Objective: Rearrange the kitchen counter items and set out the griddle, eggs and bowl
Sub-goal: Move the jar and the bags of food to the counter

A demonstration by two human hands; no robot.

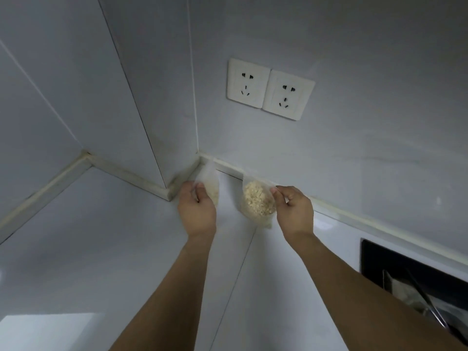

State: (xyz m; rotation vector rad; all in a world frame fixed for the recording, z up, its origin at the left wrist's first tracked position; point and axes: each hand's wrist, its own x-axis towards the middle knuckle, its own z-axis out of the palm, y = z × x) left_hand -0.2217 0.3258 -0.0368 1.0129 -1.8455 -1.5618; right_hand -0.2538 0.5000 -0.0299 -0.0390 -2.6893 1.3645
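While both hands work below the wall sockets (271, 89), left hand (197, 211) pinches the corner bag (211, 182); right hand (295, 211) pinches the crumb-filled bag (258, 198), upright on the tabletop (76, 236), directly left of that grip.

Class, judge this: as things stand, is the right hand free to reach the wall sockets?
Probably not freely: the right hand pinches a clear bag of crumbs. Nothing blocks the sockets themselves.

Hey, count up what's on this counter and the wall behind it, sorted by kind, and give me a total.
Clear bags of beige crumbs: 2, one in the left hand at, one in the right hand at
Wall sockets: 2
Total: 4
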